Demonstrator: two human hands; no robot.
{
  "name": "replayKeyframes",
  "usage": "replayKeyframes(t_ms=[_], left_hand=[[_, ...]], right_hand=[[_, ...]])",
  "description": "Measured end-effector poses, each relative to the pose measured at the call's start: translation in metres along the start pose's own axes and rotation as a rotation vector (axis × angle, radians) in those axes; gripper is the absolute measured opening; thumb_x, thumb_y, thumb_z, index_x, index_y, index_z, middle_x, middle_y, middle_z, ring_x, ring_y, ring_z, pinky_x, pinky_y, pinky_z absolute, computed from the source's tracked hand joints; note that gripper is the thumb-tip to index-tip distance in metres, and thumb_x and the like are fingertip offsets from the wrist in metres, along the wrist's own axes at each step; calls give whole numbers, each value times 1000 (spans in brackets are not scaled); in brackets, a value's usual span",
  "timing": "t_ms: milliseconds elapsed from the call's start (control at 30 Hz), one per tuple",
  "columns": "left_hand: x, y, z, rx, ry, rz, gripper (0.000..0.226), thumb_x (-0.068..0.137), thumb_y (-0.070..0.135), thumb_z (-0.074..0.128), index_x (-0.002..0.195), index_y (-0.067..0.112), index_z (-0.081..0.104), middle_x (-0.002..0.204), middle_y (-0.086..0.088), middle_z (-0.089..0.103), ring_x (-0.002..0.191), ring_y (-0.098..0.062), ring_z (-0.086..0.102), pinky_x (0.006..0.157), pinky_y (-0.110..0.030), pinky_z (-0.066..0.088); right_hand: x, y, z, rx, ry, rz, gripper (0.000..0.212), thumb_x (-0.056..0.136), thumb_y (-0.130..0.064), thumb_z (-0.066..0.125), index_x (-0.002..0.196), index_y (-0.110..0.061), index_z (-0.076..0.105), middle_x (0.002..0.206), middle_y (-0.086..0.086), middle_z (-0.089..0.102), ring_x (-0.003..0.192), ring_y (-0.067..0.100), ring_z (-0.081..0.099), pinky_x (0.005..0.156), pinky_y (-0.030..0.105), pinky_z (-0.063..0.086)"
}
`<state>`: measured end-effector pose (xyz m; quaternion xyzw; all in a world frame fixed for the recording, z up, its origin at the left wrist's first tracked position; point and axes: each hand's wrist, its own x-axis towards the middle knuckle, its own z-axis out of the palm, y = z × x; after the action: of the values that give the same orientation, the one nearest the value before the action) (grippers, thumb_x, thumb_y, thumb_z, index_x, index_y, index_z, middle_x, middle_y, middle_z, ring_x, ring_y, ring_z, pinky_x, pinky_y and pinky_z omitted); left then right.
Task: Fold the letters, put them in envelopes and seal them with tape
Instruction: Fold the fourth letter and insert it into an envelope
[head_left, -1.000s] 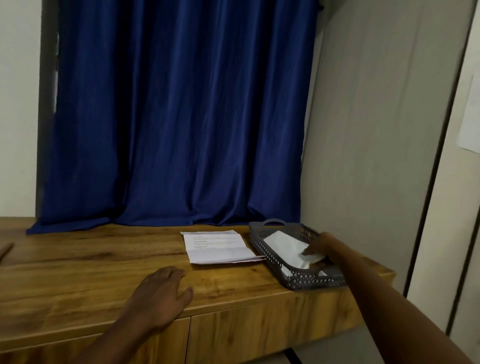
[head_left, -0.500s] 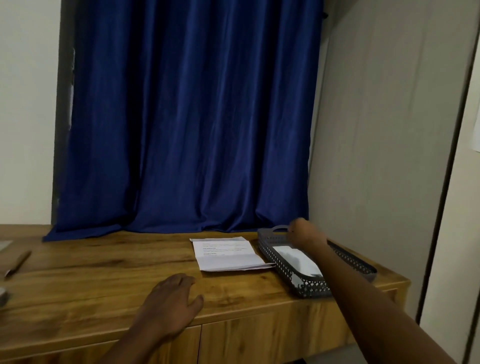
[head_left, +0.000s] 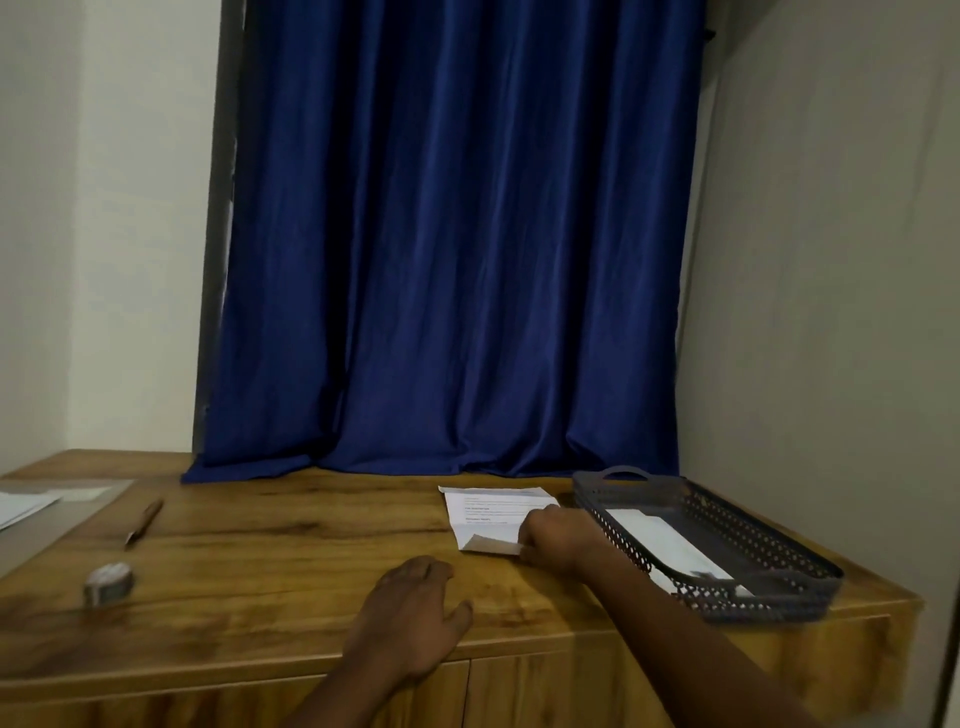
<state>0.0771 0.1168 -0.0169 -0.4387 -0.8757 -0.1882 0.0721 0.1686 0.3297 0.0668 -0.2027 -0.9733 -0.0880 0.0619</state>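
Note:
A folded printed letter (head_left: 491, 512) lies on the wooden desk (head_left: 291, 561) left of a dark perforated tray (head_left: 769, 597). My right hand (head_left: 558, 538) sits on the letter's near right corner, fingers curled around its lifted edge. A white envelope (head_left: 660, 538) lies inside the tray. My left hand (head_left: 415, 613) rests flat on the desk near the front edge, fingers relaxed and holding nothing. A roll of tape (head_left: 108, 582) stands on the desk at the left.
A pen (head_left: 143, 522) lies on the desk at the left, beyond the tape. White papers (head_left: 23, 506) sit at the far left edge. A blue curtain (head_left: 447, 260) hangs behind the desk, and a wall (head_left: 831, 312) closes the right side.
My right hand has left the tray and moved left onto the letter, taking hold of its near corner. My left hand stays flat on the desk. The view has swung left.

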Motion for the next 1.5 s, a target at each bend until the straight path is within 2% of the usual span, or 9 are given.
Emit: replayKeyframes(t_ms=[300, 433, 567, 800, 1067, 1200, 1300, 1400, 1500], left_hand=[[-3, 1, -3, -5, 25, 20, 67, 94, 69, 36, 151, 32, 41, 153, 7, 44, 137, -15, 43, 116, -32, 33], [-3, 2, -5, -36, 44, 21, 68, 94, 69, 40, 151, 32, 41, 153, 7, 46, 136, -13, 44, 115, -31, 34], [-6, 3, -11, -162, 77, -12, 66, 90, 68, 50, 147, 37, 45, 146, 14, 51, 129, -7, 50, 106, -26, 42], [-13, -10, -32, -975, 198, -165, 17, 99, 53, 57, 109, 46, 69, 112, 22, 72, 101, 7, 65, 82, -15, 47], [-43, -59, -79, -1556, 122, -545, 55, 99, 69, 41, 136, 30, 51, 139, -2, 57, 107, -40, 68, 82, -53, 62], [-65, -92, -111, -1616, 82, -579, 66, 87, 78, 52, 120, 24, 70, 112, -14, 76, 96, -38, 76, 73, -55, 62], [-77, -123, -129, -1564, 168, -683, 48, 95, 45, 66, 127, 10, 65, 93, -17, 78, 90, -35, 75, 78, -52, 62], [-85, -151, -139, -1415, 160, -724, 59, 93, 12, 71, 146, 9, 45, 116, -24, 71, 106, -41, 69, 83, -55, 61], [-85, -166, -142, -1046, 273, -742, 95, 90, 12, 77, 161, 21, 14, 147, -20, 48, 123, -39, 58, 93, -52, 58]], right_hand=[[8, 0, -7, 352, -11, 108, 41, 61, -58, 89, 80, -26, 73, 90, -10, 75, 91, 14, 68, 74, 32, 52], [9, 5, -11, 445, -19, 82, 30, 71, -50, 88, 63, -27, 70, 69, -13, 70, 72, 8, 64, 69, 30, 52], [6, -2, -25, 390, 78, 79, 14, 87, -47, 73, 83, -33, 73, 90, -13, 72, 87, 9, 65, 77, 29, 52], [3, -77, -60, 298, 246, -21, 30, 87, -48, 65, 77, -20, 65, 77, -5, 68, 76, 17, 64, 66, 35, 48], [5, -186, -79, 514, 68, -160, 43, 95, -42, 60, 64, -19, 41, 69, 2, 49, 74, 24, 55, 62, 32, 39], [-1, -228, -83, 1080, -269, -184, 40, 101, -53, 51, 95, -16, 68, 96, 7, 75, 71, 24, 73, 57, 30, 58], [1, -239, -75, 1152, -241, -193, 36, 103, -45, 50, 109, -15, 70, 105, 10, 77, 81, 25, 76, 66, 34, 58], [10, -227, -54, 889, 0, -284, 39, 99, -30, 58, 102, 7, 69, 94, 19, 72, 82, 26, 68, 75, 40, 54], [7, -209, -29, 778, -47, -355, 28, 93, -37, 64, 94, -14, 79, 99, 1, 77, 92, 12, 68, 89, 34, 53]])
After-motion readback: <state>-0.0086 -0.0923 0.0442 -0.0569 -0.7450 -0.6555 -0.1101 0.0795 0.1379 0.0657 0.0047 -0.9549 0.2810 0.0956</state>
